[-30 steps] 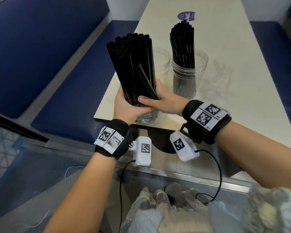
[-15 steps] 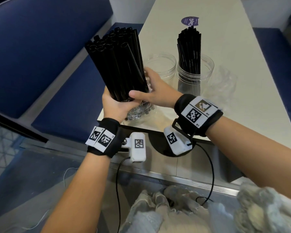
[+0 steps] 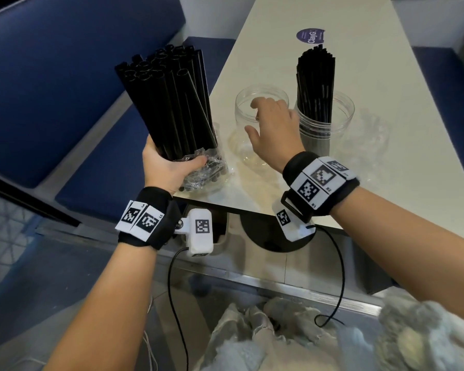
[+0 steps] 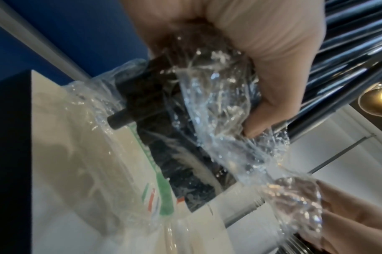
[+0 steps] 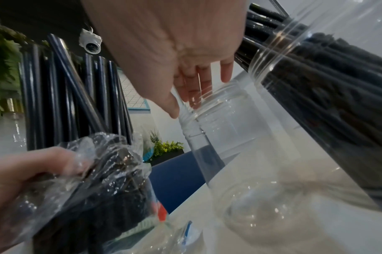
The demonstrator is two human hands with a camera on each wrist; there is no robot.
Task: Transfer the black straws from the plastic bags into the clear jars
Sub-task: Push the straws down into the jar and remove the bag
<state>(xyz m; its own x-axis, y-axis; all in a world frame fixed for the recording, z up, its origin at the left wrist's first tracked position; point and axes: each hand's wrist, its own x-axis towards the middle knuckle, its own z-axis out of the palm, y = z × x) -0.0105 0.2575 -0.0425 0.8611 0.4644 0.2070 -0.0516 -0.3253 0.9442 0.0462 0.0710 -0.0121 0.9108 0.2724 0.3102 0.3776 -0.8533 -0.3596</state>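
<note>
On the white table (image 3: 402,170), the left hand (image 3: 164,170) grasps the wide black straws (image 3: 172,103) in their crumpled plastic bag (image 3: 204,170), while the released right hand (image 3: 275,129) seems to touch the empty clear jar (image 3: 241,108) beside the filled jar (image 3: 340,113).

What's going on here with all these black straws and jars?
A person is moving straws from bags into jars. Their left hand grips a bundle of black straws by its bagged lower end. Their right hand reaches open for the empty clear jar on the table. The second jar already holds straws.
</note>
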